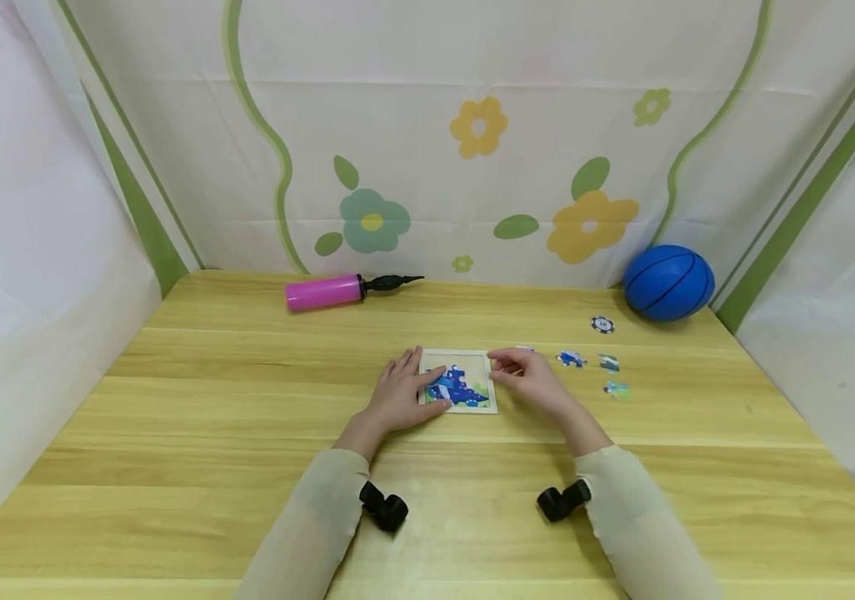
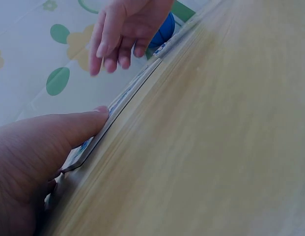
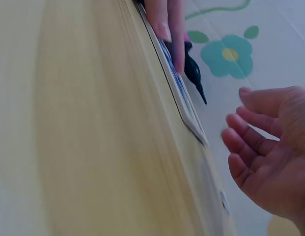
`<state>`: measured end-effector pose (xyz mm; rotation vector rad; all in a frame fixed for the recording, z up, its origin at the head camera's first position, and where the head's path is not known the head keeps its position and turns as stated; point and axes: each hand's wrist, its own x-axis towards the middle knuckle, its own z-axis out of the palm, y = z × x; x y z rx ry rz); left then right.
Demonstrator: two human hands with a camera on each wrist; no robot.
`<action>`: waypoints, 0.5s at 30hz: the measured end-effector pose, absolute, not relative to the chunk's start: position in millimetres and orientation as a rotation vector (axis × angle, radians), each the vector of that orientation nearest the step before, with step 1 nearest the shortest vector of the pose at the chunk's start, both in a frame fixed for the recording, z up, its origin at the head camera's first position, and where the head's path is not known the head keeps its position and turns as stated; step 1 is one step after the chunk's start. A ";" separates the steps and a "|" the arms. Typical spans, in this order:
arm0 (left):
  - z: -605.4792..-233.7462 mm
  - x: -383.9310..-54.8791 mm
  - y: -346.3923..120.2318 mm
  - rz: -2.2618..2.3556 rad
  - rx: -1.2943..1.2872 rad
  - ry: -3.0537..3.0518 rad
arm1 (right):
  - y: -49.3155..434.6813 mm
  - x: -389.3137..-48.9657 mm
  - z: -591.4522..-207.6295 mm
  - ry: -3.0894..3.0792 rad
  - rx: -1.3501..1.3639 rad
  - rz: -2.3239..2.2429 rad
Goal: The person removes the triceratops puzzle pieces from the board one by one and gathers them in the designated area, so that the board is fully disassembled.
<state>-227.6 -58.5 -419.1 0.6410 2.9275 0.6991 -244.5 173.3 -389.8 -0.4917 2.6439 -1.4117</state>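
A small square puzzle tray (image 1: 478, 364) with a pale rim lies on the wooden table. Its lower part is filled with joined blue and green jigsaw pieces (image 1: 465, 392); the upper part shows bare backing. My left hand (image 1: 405, 392) rests over the tray's left side with fingers spread, thumb and index finger on the pieces, covering some of them. At the tray's right edge hovers my right hand (image 1: 536, 383). In the right wrist view, that hand's fingers (image 3: 240, 142) are loosely bent, thumb apart, with nothing between them.
Right of the tray lie loose jigsaw pieces (image 1: 571, 358), one partly behind the right hand. A round chip (image 1: 602, 324) and a blue ball (image 1: 669, 282) are at the back right. A pink hand pump (image 1: 325, 292) lies at the back left, before a flowered curtain (image 1: 427, 167).
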 end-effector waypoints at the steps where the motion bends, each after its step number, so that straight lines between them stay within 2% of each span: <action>1: -418.9 -228.0 -58.3 0.695 0.639 2.929 | 168.4 -245.3 -391.6 2.638 -0.498 -1.401; 15: -419.4 -229.5 -58.3 0.670 0.673 2.948 | 136.6 -242.9 -411.6 2.752 -0.517 -1.232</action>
